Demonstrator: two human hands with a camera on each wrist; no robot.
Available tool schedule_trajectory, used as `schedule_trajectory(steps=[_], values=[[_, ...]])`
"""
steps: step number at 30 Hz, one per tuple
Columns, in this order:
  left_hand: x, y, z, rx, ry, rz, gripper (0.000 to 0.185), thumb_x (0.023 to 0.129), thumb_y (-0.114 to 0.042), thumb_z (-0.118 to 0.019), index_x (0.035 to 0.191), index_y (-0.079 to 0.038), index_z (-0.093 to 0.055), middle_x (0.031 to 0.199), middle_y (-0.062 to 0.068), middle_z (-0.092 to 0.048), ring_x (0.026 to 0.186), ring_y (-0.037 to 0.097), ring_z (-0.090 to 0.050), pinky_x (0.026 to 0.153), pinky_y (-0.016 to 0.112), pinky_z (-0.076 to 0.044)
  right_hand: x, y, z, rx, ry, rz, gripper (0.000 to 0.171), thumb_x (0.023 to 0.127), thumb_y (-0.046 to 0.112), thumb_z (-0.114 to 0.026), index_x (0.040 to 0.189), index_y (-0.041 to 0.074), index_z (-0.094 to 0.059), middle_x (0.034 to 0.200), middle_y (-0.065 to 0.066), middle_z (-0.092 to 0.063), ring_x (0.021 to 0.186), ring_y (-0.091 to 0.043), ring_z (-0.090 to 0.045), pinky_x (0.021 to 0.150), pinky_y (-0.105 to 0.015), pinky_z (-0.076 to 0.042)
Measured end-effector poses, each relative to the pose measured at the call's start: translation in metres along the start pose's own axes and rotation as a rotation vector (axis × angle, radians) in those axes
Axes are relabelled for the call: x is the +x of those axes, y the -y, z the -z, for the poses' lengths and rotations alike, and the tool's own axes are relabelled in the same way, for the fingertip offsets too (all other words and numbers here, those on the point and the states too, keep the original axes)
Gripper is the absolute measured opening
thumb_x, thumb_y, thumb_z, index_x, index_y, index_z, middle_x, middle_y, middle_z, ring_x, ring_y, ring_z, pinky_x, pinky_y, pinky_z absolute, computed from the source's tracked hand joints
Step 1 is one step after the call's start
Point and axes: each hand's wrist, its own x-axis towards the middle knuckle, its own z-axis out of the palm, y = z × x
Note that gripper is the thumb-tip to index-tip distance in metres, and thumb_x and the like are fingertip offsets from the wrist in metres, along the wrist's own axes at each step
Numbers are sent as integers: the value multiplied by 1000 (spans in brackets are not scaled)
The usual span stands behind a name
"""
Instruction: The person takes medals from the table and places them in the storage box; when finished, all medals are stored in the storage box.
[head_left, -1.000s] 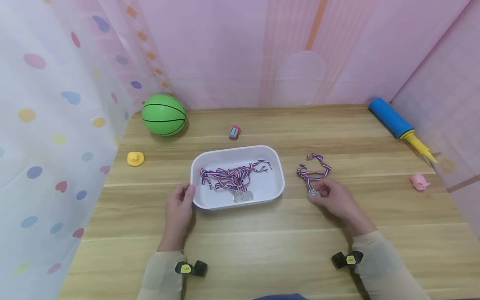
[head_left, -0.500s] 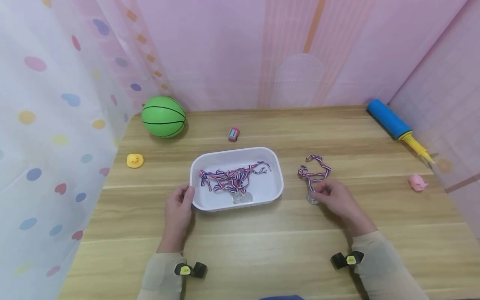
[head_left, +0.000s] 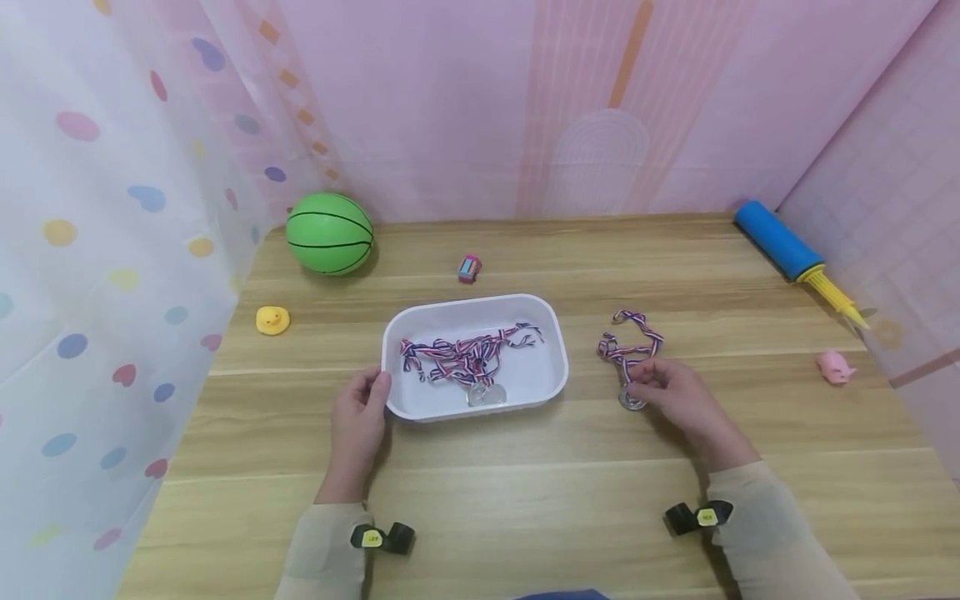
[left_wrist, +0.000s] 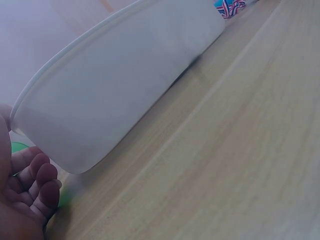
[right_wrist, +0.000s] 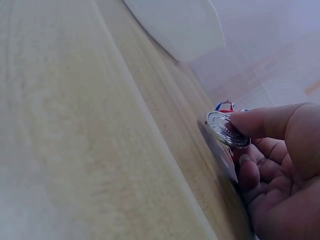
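Observation:
A white plastic tray stands on the wooden table, with silver medals and their tangled red, white and blue ribbons lying inside. My left hand grips the tray's left end, thumb at the rim and fingers curled beneath it in the left wrist view. To the right of the tray, my right hand pinches a silver medal between thumb and fingers. That medal is tilted just above the table in the right wrist view. Its striped ribbon lies loosely on the wood behind the hand.
Behind the tray lies a small pink and blue sharpener-like item. A green ball and a yellow rubber duck are at the left. A blue and yellow hand pump and a pink pig toy sit at the right.
The right hand has shifted very slightly to the right, with the medal moving a little right and toward me. The left hand keeps its hold on the tray.

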Motion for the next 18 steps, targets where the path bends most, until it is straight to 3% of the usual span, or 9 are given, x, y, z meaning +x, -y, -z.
schedule_trajectory(steps=[6,12,18], values=[[0,-1,-1,-11,8,3,48,98,-44,-50,123,-4,-59,119,12,-61,108,20,-54,97,36,-46,-3,1,2,128,-1,-33,29,87,7,-67,108,-8,-56,96,-7,-63,88,-16,-58,79,-27,-47],[-1,-3,-2,-10,13,3,48,98,-44,-49,123,-4,-58,120,12,-60,109,21,-54,98,37,-45,-4,8,3,205,-10,-90,31,88,17,-70,110,-2,-59,105,-4,-64,95,-16,-58,82,-27,-47],[-1,-1,0,-19,0,-6,47,99,-43,-49,123,-3,-58,119,12,-61,108,20,-54,97,37,-45,-7,29,7,293,-28,-32,25,89,16,-69,107,2,-61,106,-2,-64,97,-14,-59,82,-27,-51]])
